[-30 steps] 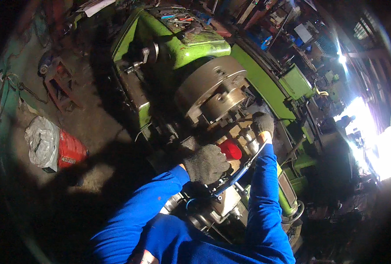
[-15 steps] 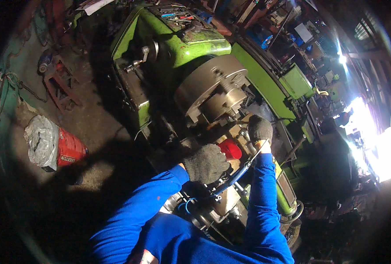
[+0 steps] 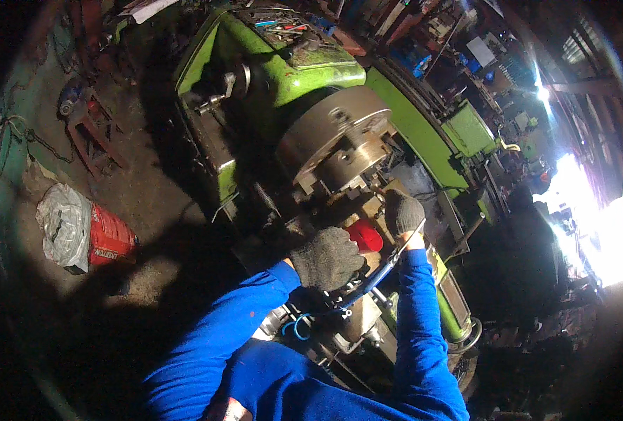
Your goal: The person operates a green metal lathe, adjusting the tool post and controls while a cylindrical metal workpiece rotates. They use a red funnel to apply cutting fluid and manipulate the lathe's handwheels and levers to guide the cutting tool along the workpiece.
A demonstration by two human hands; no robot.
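My left hand (image 3: 327, 259), in a dark grey knit glove, is closed at the side of a red cup (image 3: 365, 236), its curled fingers against the cup's edge. My right hand (image 3: 404, 212), gloved alike, is closed just short of the lathe chuck (image 3: 334, 133). A thin brownish end shows ahead of its fingers, too small to name. The chuck grips a wide, shiny round metal workpiece (image 3: 353, 163). Below my right wrist lies a blue tube with a thin metal tip (image 3: 376, 279), which crosses in front of the wrist.
The green lathe headstock (image 3: 311, 81) rises beyond the chuck, with hand tools on top. A handwheel (image 3: 471, 335) sits at the lower right. On the floor at left stand a red and silver bag (image 3: 111, 238) and a rusty metal stand (image 3: 95, 137). Strong light enters at right.
My right hand has moved left and slightly down, nearer the red cup. My left hand and the cup stay nearly in place.
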